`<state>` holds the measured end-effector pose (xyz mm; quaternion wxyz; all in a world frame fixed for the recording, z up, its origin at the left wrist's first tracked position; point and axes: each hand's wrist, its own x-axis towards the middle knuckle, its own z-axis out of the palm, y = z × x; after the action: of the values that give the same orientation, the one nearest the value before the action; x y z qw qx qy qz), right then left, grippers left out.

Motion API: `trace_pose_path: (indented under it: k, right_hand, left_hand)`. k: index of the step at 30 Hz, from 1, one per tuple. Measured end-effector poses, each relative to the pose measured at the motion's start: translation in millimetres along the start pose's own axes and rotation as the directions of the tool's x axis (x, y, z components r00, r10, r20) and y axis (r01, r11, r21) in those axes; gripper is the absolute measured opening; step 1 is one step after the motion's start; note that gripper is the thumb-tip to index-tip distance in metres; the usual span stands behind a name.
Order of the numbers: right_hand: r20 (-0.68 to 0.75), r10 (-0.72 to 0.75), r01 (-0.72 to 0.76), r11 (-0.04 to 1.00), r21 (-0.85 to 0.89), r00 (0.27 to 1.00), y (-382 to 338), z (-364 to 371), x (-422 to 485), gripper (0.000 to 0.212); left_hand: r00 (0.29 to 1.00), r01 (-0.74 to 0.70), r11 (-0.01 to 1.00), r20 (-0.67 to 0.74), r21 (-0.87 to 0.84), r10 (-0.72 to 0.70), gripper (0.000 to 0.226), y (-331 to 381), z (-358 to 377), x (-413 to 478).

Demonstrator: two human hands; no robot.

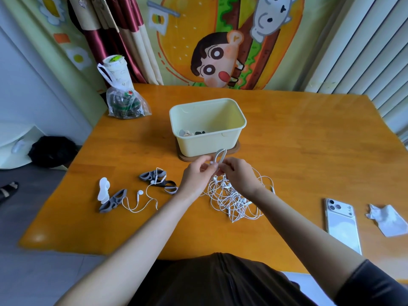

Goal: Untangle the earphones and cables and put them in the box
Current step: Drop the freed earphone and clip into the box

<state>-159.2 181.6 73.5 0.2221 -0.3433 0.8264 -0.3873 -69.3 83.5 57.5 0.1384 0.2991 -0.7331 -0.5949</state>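
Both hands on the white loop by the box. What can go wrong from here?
1. The left hand and right hand pinch a cable loop that seems to run into the tangle; pulling hard could tighten knots.
2. The loose earphone has its cable lying across the grey clips; lifting it may drag them along.

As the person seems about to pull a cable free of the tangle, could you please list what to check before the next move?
1. Grip: left hand and right hand both pinch the pale loop: ok.
2. Loop free of the tangled pile: strands run from the hands into it: not ok.
3. Box open, just behind the hands: ok.
4. Room in the box: only a few small items at the bottom: ok.
5. Phone apart from the pile: ok.
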Motion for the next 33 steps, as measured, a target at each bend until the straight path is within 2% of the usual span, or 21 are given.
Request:
trace_pose_path:
  k: [3,7,9,12,15,17,21,24,28,33]
  right_hand:
    - [0.003,-0.01,0.01,0.999,-0.038,1.0,2,-1,-1,0.02]
    - [0.064,0.002,0.009,0.986,-0.167,0.998,3,-1,-1,0.024]
    - [0.075,-0.011,0.027,0.973,-0.229,0.997,1,1,-1,0.024]
    - [0.038,-0.047,0.055,0.968,-0.244,0.998,-1,4,-3,0.02]
    - [0.009,-0.066,0.067,0.977,-0.203,0.998,-1,4,-5,0.017]
    - [0.015,-0.074,0.076,0.981,-0.176,0.997,1,4,-7,0.016]
    - [-0.001,-0.057,0.056,0.981,-0.183,0.998,13,5,-9,0.015]
    - [-0.04,-0.096,0.085,0.97,-0.23,0.995,20,-3,-12,0.014]
    - [-0.1,-0.226,0.19,0.94,-0.282,0.969,13,-12,-10,0.012]
    - [-0.141,-0.272,0.225,0.932,-0.284,0.952,7,-24,0,0.007]
  left_hand:
    - [1.0,-0.017,0.998,-0.003,0.053,0.017,0.018,-2,1,1]
    - [0.996,0.025,0.994,-0.084,0.108,-0.016,0.01,-5,2,1]
    - [0.993,0.059,0.995,-0.103,0.08,-0.051,0.009,-8,2,2]
    - [0.984,0.154,0.985,-0.074,-0.079,-0.16,0.011,-10,-1,4]
    - [0.962,0.265,0.917,0.025,-0.299,-0.271,0.014,-7,-2,4]
    - [0.954,0.295,0.88,0.068,-0.373,-0.291,0.01,-6,-2,2]
    - [0.958,0.284,0.906,0.045,-0.314,-0.285,0.008,-9,-7,2]
    - [0.966,0.257,0.948,0.025,-0.189,-0.257,0.011,-12,-18,3]
    - [0.961,0.234,0.969,0.168,-0.08,-0.218,0.011,-10,-24,-1]
    - [0.953,0.158,0.987,0.265,-0.024,-0.146,0.008,1,-19,-7]
